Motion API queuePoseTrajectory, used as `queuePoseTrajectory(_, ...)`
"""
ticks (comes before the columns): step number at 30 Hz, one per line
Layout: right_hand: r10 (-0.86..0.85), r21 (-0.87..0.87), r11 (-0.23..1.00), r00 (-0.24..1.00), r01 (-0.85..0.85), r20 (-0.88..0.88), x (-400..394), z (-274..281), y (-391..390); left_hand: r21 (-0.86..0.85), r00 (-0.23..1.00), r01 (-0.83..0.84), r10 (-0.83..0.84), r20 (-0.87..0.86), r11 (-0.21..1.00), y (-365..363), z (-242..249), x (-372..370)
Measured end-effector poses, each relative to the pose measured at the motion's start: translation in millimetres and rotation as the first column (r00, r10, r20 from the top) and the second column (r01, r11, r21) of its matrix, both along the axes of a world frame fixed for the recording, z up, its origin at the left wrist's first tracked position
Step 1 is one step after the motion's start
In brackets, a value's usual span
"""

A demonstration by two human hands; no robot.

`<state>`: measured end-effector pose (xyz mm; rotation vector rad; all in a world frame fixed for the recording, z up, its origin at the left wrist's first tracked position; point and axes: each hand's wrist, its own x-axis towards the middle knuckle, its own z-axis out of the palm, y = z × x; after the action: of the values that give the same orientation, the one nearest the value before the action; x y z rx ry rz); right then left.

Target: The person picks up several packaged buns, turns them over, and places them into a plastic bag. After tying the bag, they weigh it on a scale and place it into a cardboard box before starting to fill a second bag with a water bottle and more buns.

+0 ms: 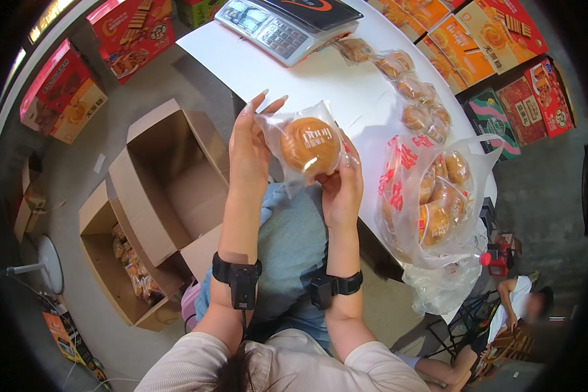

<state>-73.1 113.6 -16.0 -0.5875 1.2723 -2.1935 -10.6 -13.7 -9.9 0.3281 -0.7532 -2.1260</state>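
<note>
A round golden bun in a clear wrapper (309, 145) is held up over the table's near edge, its white print facing up. My right hand (343, 186) grips the wrapped bun from its lower right side. On the other side, my left hand (249, 140) has its fingers stretched upward beside the wrapper's left corner, and whether it touches the film is hard to tell. To the right, a plastic bag with red print (398, 189) holds several wrapped buns. A row of wrapped buns (411, 88) lies on the white table (242, 68) behind it.
A weighing scale (277, 32) stands at the table's back left. Open cardboard boxes (170, 176) are on the floor at the left, one with packaged food (134, 264). Colourful boxes (470, 39) stand beyond the table. A seated person (516, 304) is at the lower right.
</note>
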Motion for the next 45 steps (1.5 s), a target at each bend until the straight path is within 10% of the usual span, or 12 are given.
queuePoseTrajectory(5, -0.145, -0.056, 0.987, 0.984, 0.151, 0.103, -1.7, -0.3, -0.4, -0.265, 0.962, -0.043, 0.112, 0.25, 0.963, 1.9, -7.3, -2.5)
queuePoseTrajectory(9, -0.149, -0.063, 0.985, 0.975, 0.161, 0.165, -6.1, -2.9, 5.2, -0.135, 0.979, -0.06, 0.085, 0.187, 0.989, 7.1, -3.5, -3.7)
queuePoseTrajectory(22, -0.08, -0.024, 0.996, 0.958, 0.09, 0.277, -8.8, -4.3, 11.4, -0.224, 0.537, 0.532, -0.121, 0.835, 0.817, 12.6, 8.6, 3.8)
queuePoseTrajectory(29, -0.022, -0.052, 0.997, 0.909, 0.048, 0.417, -17.4, -12.6, 12.7, -0.148, 0.656, 0.531, -0.294, 0.695, 0.835, 15.4, 11.4, 7.5)
queuePoseTrajectory(38, -0.186, -0.072, 0.964, 0.848, 0.254, 0.497, -5.1, 9.2, 3.8, -0.173, 0.952, 0.066, -0.01, 0.307, 0.983, 18.1, -6.4, -4.7)
queuePoseTrajectory(42, 0.029, -0.076, 0.997, 0.946, -0.004, 0.323, -7.3, 3.3, 8.6, -0.255, 0.909, -0.213, 0.287, 0.302, 0.943, 15.8, 0.8, -1.4)
queuePoseTrajectory(45, 0.256, 0.267, 0.933, 0.966, -0.24, -0.026, -5.6, 3.8, 7.1, -0.332, 0.876, -0.245, 0.354, 0.326, 0.911, 15.3, -3.0, -0.7)
